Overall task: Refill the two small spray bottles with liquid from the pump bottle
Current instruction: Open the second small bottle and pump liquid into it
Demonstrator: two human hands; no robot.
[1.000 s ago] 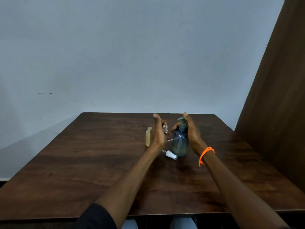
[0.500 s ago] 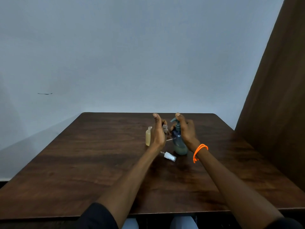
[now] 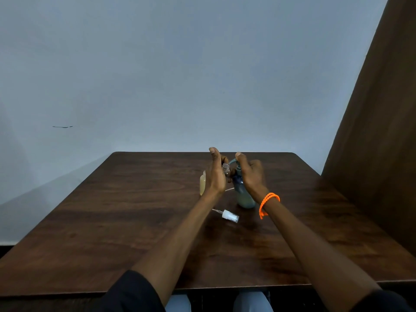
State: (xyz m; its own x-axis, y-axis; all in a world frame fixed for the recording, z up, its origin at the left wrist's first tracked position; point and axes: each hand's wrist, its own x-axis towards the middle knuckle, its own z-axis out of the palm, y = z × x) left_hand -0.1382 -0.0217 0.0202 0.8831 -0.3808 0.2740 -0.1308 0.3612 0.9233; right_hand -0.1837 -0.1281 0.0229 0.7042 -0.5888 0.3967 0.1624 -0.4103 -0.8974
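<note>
The right hand point(image 3: 251, 174) grips the tilted pump bottle point(image 3: 242, 192), nozzle leaning over a small open bottle point(image 3: 226, 169) pinched in the left hand point(image 3: 215, 174). Second spray bottle point(image 3: 202, 183) stands left of the pump bottle, a loose spray cap point(image 3: 230, 216) lies in front on the table point(image 3: 112, 221).

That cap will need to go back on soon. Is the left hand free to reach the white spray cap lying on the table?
Probably not yet: the left hand holds a small open bottle at the pump bottle. The white spray cap itself lies unobstructed on the table.
</note>
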